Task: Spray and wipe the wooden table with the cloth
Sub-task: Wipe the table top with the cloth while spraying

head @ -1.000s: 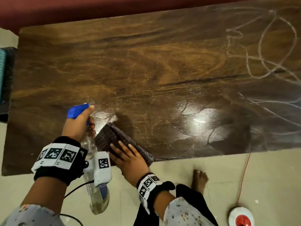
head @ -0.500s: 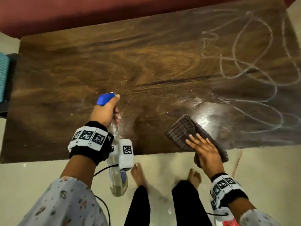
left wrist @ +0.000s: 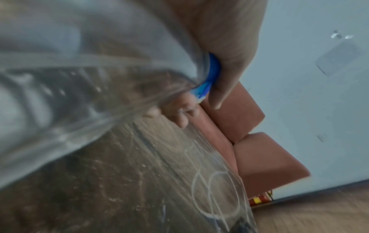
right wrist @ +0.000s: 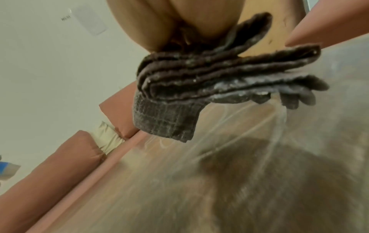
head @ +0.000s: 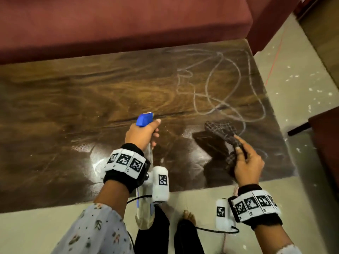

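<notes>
The dark wooden table [head: 73, 107] fills the head view, with white chalk scribbles [head: 225, 85] on its right half. My left hand [head: 141, 133] grips a clear spray bottle [head: 145, 204] by the neck, its blue nozzle [head: 144, 119] pointing away over the table middle. In the left wrist view the bottle [left wrist: 69, 78] covers most of the picture, with its blue collar [left wrist: 211, 74] under my fingers. My right hand [head: 245, 160] holds a folded dark checked cloth [head: 222, 133] lifted off the table near the front right. The cloth [right wrist: 209, 85] hangs in folds with white residue on it.
A maroon sofa [head: 128, 24] runs along the table's far edge. Light floor tiles [head: 293, 88] lie to the right, crossed by a thin red cord [head: 275, 57]. A dark wooden furniture piece [head: 324, 143] stands at the right edge. My bare foot [head: 189, 217] stands below the table's near edge.
My right hand slid the cloth rightward along the front of the table, then picked it up off the surface. My left hand with the bottle also shifted right toward the table's middle.
</notes>
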